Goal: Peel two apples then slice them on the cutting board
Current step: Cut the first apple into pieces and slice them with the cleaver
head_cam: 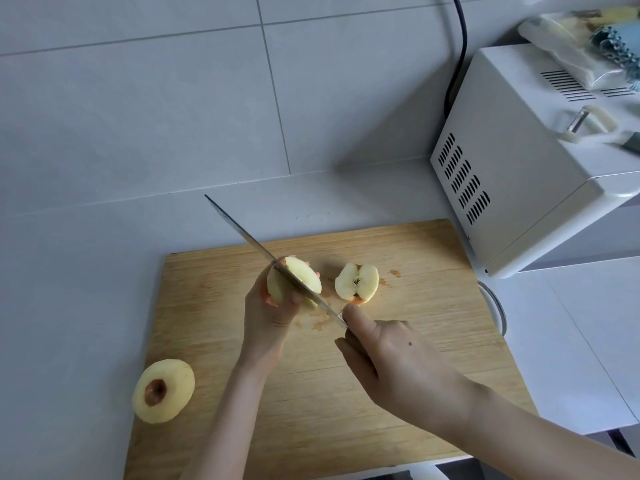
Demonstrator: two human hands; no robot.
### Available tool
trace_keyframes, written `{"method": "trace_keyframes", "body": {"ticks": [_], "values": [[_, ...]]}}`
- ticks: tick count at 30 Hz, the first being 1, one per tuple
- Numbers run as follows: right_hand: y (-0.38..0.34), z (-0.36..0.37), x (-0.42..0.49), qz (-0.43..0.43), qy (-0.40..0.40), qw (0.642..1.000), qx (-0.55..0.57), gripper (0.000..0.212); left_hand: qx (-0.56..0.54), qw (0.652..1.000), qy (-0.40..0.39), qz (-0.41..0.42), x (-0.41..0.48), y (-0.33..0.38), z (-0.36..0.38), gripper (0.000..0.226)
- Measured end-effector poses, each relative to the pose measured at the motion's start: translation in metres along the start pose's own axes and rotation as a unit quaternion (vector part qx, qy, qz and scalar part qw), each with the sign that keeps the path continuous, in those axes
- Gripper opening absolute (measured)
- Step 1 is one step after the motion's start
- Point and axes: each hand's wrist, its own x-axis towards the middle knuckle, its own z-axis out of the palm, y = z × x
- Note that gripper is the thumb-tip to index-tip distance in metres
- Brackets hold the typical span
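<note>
Your left hand (pixel 268 315) grips an apple half (pixel 294 278) on the cutting board (pixel 398 393). Your right hand (pixel 394 362) holds the knife (pixel 263 251), its blade across that half.

Home kitchen. Grey-white tiled wall (pixel 138 98) across the top of frame, pale countertop (pixel 69 306) below it. Wooden cutting board (pixel 398 393) centre-bottom, peeled apple (pixel 162 391) at its lower-left edge. White microwave (pixel 519 174) upper right, black cord (pixel 464 36) behind it, peeler (pixel 585 124) on top. Knife (pixel 256 242) in my right hand (pixel 391 358), apple half (pixel 301 275) in my left hand (pixel 266 317).
</note>
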Motion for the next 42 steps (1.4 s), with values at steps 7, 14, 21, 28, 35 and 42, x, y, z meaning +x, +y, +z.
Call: {"method": "trace_keyframes", "body": {"ticks": [7, 14, 21, 28, 35, 42], "values": [[-0.005, -0.002, 0.002, 0.0, 0.012, 0.999, -0.041, 0.014, -0.034, 0.999, 0.015, -0.038, 0.001, 0.009, 0.01, 0.057], [-0.005, -0.001, 0.005, -0.006, 0.024, 0.999, -0.032, 0.012, -0.153, 0.983, -0.008, -0.098, 0.001, 0.011, 0.013, 0.098], [-0.005, 0.001, 0.002, 0.006, 0.018, 0.999, -0.042, 0.015, 0.014, 0.999, 0.026, -0.036, 0.0, 0.001, 0.006, 0.071], [-0.009, -0.005, 0.009, 0.017, 0.009, 0.999, -0.039, 0.02, -0.141, 0.986, 0.0, -0.093, 0.003, 0.014, 0.02, 0.089], [-0.007, -0.006, 0.008, 0.02, 0.003, 1.0, -0.004, 0.014, -0.026, 0.999, 0.019, -0.024, 0.001, 0.012, 0.012, 0.06], [-0.002, -0.028, 0.011, 0.063, 0.032, 0.982, 0.178, 0.032, -0.079, 0.991, 0.006, -0.11, 0.003, 0.023, 0.004, 0.094]]}}
